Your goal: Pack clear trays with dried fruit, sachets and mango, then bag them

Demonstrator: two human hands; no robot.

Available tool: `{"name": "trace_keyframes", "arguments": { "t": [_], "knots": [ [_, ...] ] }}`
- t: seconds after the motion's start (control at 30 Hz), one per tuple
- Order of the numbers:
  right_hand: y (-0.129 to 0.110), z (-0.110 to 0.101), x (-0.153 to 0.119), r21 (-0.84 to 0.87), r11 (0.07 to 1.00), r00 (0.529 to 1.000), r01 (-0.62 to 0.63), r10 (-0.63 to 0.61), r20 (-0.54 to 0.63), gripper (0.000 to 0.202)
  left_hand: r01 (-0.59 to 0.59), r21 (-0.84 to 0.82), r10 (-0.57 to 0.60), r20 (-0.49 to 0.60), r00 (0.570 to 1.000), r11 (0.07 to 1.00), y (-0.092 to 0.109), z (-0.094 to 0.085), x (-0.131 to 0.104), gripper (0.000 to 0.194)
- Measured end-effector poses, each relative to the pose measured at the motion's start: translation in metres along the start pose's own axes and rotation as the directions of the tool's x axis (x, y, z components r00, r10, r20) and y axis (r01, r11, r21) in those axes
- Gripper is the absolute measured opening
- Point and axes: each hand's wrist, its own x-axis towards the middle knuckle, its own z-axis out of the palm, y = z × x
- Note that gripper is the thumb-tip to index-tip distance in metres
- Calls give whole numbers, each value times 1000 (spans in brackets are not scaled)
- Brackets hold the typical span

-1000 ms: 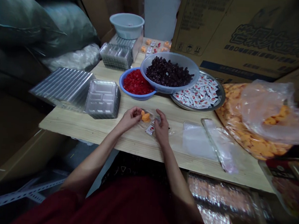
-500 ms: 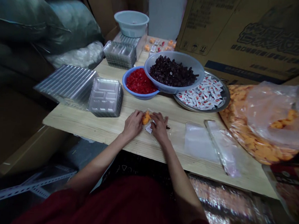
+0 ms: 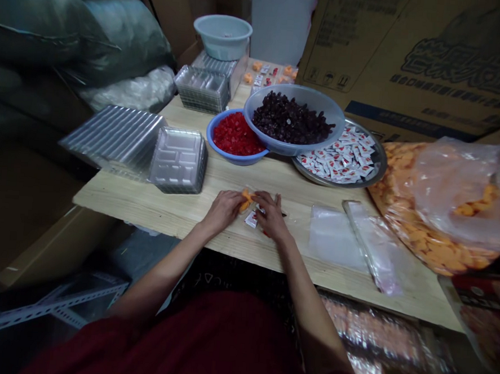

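On the wooden table, my left hand (image 3: 223, 210) has its fingers closed on the left side of an orange food piece (image 3: 245, 201), which looks like dried fruit. The fingertips of my right hand (image 3: 272, 215) are bent against the right side of that piece. Clear plastic film shows faintly around it. A small white and red sachet (image 3: 251, 218) lies just below, between the hands. Something dark sticks out past the right fingers, and a bit of red shows under that hand. Both palms hide part of what lies there.
Behind the hands stand a blue bowl of red pieces (image 3: 237, 160), a bowl of dark dried fruit (image 3: 292, 148) and a metal tray of sachets (image 3: 380, 172). Plastic trays (image 3: 177, 160) stand left. Flat clear bags (image 3: 335, 237) and a big bag of orange pieces (image 3: 433, 237) lie right.
My right hand has shifted slightly right and down. The orange piece is now more pinched between both hands' fingertips, and more of the sachet shows below it.
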Motion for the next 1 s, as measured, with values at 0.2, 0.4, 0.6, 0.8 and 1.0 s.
{"name": "trace_keyframes", "arguments": {
  "t": [0.2,0.4,0.6,0.8,1.0],
  "knots": [
    [-32,-6,1,705,709,915,0,285,-286,41,-138,-250,56,-310,949,958,46,-11,-6,43],
    [-69,-14,-9,994,51,906,-99,419,69,42,-251,-8,251,-43,967,968,70,16,22,57],
    [-54,-41,-52,786,614,837,-76,468,-285,28,46,140,-17,-206,978,989,9,-54,11,38],
    [-29,-15,-51,61,998,962,-15,31,-270,36,129,274,-135,2,991,953,-58,-151,-23,20],
    [-9,21,-26,-378,925,998,-26,5,-55,59,138,124,-165,236,958,983,-92,-168,-15,22]
  ]
}}
